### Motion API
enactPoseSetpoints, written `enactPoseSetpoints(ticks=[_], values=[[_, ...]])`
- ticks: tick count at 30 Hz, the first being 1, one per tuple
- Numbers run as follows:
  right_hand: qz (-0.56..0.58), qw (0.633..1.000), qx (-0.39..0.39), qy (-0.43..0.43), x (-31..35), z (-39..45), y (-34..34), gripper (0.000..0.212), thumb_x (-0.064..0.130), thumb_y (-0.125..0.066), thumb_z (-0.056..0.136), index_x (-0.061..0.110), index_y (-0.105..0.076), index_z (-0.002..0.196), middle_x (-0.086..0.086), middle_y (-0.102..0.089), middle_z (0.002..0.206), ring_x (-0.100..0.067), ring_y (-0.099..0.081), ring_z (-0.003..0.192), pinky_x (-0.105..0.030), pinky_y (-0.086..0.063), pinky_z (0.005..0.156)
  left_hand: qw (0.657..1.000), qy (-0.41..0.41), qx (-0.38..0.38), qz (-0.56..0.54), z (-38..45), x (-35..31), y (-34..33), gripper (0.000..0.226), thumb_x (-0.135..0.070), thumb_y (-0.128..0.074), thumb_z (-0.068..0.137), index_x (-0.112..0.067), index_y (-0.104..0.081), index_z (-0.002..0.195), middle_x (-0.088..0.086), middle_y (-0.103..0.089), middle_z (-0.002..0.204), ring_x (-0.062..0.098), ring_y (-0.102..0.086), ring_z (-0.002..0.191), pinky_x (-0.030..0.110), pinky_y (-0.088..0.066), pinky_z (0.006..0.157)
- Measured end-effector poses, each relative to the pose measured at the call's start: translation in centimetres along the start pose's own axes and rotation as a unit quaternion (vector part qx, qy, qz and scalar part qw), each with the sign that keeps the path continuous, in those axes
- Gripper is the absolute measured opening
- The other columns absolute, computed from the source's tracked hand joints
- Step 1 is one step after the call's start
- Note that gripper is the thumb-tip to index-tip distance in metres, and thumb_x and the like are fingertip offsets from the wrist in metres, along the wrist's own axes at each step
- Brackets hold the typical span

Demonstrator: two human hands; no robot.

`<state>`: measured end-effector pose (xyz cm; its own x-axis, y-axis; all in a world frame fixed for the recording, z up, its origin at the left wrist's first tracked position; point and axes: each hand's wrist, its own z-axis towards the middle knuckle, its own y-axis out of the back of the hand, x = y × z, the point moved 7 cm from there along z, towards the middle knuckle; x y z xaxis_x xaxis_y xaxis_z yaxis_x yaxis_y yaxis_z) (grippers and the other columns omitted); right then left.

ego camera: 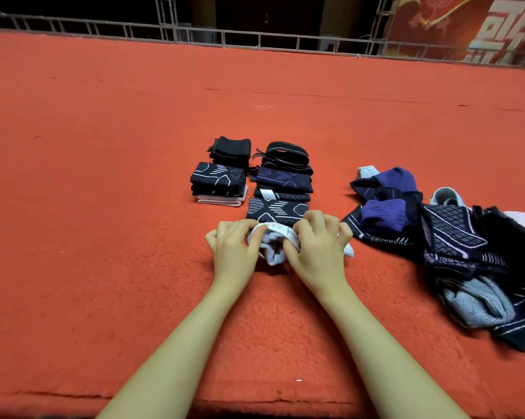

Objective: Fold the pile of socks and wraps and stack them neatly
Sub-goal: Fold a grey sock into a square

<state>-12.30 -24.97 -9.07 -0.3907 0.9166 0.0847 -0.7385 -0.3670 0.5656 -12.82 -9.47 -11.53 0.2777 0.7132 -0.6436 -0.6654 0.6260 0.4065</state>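
A white sock point(275, 244) lies bunched on the red carpet between my two hands. My left hand point(235, 252) grips its left side with curled fingers, and my right hand point(318, 247) grips its right side. Just beyond them sits a folded dark patterned piece point(278, 210). Behind it runs a row of folded dark and purple pieces point(284, 176). To the left stands a second stack point(219, 182) with a pale piece at the bottom and a black folded piece point(231, 149) behind it. An unfolded pile of dark, purple and grey socks and wraps point(442, 246) spreads at the right.
The red carpet point(104, 207) stretches wide to the left and far ahead. A metal railing point(225, 37) runs along its far edge, with a red banner point(467, 25) at the back right. The carpet's near edge point(255, 400) lies just below my forearms.
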Motion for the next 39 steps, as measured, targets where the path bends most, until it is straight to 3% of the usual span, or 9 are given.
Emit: enactPoseSetpoints(ticks=[3,6,9,12,19,21,25,32,39], values=[[-0.003,1.0,0.014,-0.003,-0.5,0.3,0.3,0.021,0.036,-0.05,0.077,0.017,-0.058,0.073,0.004,-0.058,0.081,-0.019,-0.041,0.086,-0.036,-0.022,0.08,1.0,0.019,-0.015,0.002,0.5,-0.9,0.4,0.029,-0.045,-0.051,0.085,-0.024,-0.069,0.077,-0.014,-0.066,0.077,0.015,-0.05,0.082,0.026,-0.015,0.075],[0.122,0.986,0.089,-0.075,-1.2,0.2,-0.1,0.023,0.047,-0.055,0.079,0.026,-0.063,0.087,0.02,-0.053,0.071,-0.01,-0.045,0.089,-0.03,-0.015,0.078,0.997,0.066,-0.031,-0.001,0.7,-1.0,0.8,0.017,-0.035,-0.061,0.085,-0.022,-0.069,0.077,-0.012,-0.064,0.075,0.018,-0.049,0.083,0.027,-0.014,0.075],[0.29,0.93,0.183,-0.135,-0.9,-1.3,-1.0,0.045,0.053,-0.062,0.07,0.039,-0.054,0.113,0.032,-0.053,0.086,0.01,-0.037,0.101,-0.023,-0.013,0.086,0.995,0.087,-0.034,0.021,0.8,-0.7,1.1,0.016,-0.033,-0.063,0.086,-0.022,-0.068,0.076,-0.009,-0.064,0.075,0.02,-0.048,0.086,0.028,-0.015,0.075],[0.336,0.903,0.221,-0.154,-0.5,-2.5,-1.0,0.059,0.046,-0.07,0.069,0.037,-0.047,0.123,0.031,-0.058,0.094,0.002,-0.038,0.111,-0.023,-0.014,0.087,0.994,0.089,-0.036,0.046,0.9,-0.6,1.5,0.019,-0.035,-0.063,0.086,-0.021,-0.069,0.074,-0.007,-0.063,0.074,0.021,-0.047,0.086,0.029,-0.014,0.075],[0.367,0.886,0.186,-0.216,0.9,-2.4,-0.9,0.034,0.018,-0.071,0.076,0.028,-0.053,0.103,0.018,-0.058,0.074,0.005,-0.044,0.094,-0.035,-0.022,0.097,0.993,0.083,-0.011,0.082,0.6,-0.5,1.6,0.019,-0.034,-0.066,0.086,-0.02,-0.071,0.075,-0.009,-0.052,0.071,0.022,-0.044,0.088,0.033,-0.017,0.078],[0.349,0.896,0.151,-0.228,0.7,-2.3,-0.6,0.027,0.015,-0.068,0.077,0.029,-0.053,0.094,0.016,-0.057,0.075,-0.007,-0.048,0.092,-0.035,-0.023,0.093,0.993,0.064,-0.015,0.102,0.6,-0.2,2.1,0.02,-0.035,-0.066,0.084,-0.021,-0.071,0.072,-0.006,-0.05,0.075,0.025,-0.046,0.088,0.032,-0.015,0.076],[0.166,0.977,0.052,-0.122,1.0,-1.4,1.2,0.015,0.017,-0.059,0.068,0.023,-0.057,0.081,0.011,-0.057,0.073,-0.013,-0.042,0.081,-0.026,-0.014,0.077,0.986,-0.003,-0.036,0.162,0.6,-0.4,3.2,0.018,-0.034,-0.067,0.075,-0.02,-0.07,0.064,0.002,-0.052,0.084,0.021,-0.039,0.087,0.027,-0.009,0.073],[0.288,0.939,0.174,-0.077,0.2,-2.3,-1.1,0.041,0.039,-0.042,0.078,0.025,-0.062,0.111,0.022,-0.056,0.104,0.0,-0.042,0.098,-0.021,-0.016,0.088,0.985,0.102,0.004,0.142,0.1,3.3,3.4,0.02,-0.025,-0.057,0.088,-0.014,-0.071,0.096,0.007,-0.058,0.105,0.032,-0.052,0.099,0.035,-0.022,0.082],[0.229,0.934,0.269,-0.049,-0.8,-5.1,-3.9,0.047,0.051,-0.043,0.079,0.028,-0.056,0.118,0.02,-0.056,0.118,-0.002,-0.047,0.117,-0.022,-0.013,0.091,0.967,-0.208,0.037,0.139,-3.9,-2.2,1.9,0.028,-0.048,-0.055,0.079,-0.024,-0.056,0.093,0.001,-0.055,0.106,0.021,-0.045,0.101,0.032,-0.023,0.08]])
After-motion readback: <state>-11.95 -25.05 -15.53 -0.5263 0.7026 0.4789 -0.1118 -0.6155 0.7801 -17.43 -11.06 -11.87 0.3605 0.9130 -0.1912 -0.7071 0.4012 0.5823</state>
